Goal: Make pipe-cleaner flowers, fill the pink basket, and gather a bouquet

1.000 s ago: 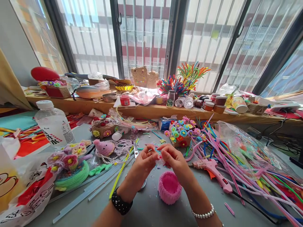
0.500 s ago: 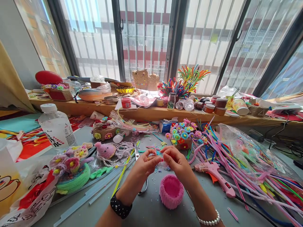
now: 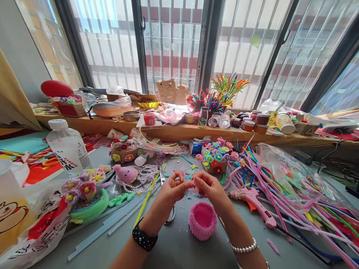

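Note:
My left hand (image 3: 176, 186) and my right hand (image 3: 206, 185) meet over the middle of the table, each with thumb and forefinger pinched. A tiny pink piece seems to sit between the fingertips, too small and covered to name. Just below them stands a pink fuzzy round basket (image 3: 203, 221), its open top facing up. Scissors (image 3: 162, 176) lie partly under my left hand and wrist. Right of my right hand rests a pink hot glue gun (image 3: 255, 203). Small blue and green clippings (image 3: 183, 200) are scattered beneath my hands.
Behind my hands stands a basket of colourful pipe-cleaner flowers (image 3: 217, 155). Bundled pipe cleaners (image 3: 275, 183) spread over the right side. On the left are glue sticks (image 3: 112, 220), a pearl string (image 3: 148, 177), a green flower pot (image 3: 89, 207) and a water bottle (image 3: 68, 145).
Both hands stay pinched together, with only slight finger movement. The whole view has shifted a little, and the basket appears slightly higher in it.

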`<state>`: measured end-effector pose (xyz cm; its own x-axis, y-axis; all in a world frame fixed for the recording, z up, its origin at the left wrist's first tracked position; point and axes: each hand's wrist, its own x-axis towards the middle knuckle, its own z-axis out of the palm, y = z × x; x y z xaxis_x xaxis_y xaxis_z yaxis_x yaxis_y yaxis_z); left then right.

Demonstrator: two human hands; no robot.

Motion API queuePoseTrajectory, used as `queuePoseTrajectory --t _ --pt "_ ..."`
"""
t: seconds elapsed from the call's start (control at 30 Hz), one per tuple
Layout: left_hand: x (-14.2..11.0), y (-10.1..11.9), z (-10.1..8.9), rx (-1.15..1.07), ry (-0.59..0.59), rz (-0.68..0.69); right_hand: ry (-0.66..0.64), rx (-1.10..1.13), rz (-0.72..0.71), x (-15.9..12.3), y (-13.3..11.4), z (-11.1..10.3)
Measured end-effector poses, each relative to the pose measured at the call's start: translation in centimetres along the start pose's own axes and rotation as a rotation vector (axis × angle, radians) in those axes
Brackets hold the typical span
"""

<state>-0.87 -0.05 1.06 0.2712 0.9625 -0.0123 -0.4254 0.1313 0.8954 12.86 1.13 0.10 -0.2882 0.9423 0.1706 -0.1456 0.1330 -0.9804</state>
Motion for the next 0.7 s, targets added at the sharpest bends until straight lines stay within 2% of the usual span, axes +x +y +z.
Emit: queuePoseTrajectory --t 0.13,0.27,0.37,0.53,0.6,0.7 --pt "0.4 0.1 -0.3 0.104 0.192 0.075 0.205 0.050 -0.040 0.1 -0.1 -0.3" --pt "0.5 0.0 -0.5 0.188 0.324 0.150 0.215 0.033 -0.145 -0.4 -0.6 -0.1" --pt "0.4 -0.2 -0.3 0.219 0.318 0.207 0.213 -0.122 -0.188 -0.7 -0.7 0.4" --pt "0.1 -0.7 0.2 0.224 0.204 0.283 0.275 -0.377 -0.306 -0.9 -0.2 1.4" --pt "0.1 -0.7 0.2 0.231 0.201 0.268 0.271 -0.343 -0.311 -0.8 -0.1 1.4" --pt "0.2 -0.7 0.1 0.250 0.231 0.262 0.317 -0.161 -0.288 -0.7 -0.3 1.1"
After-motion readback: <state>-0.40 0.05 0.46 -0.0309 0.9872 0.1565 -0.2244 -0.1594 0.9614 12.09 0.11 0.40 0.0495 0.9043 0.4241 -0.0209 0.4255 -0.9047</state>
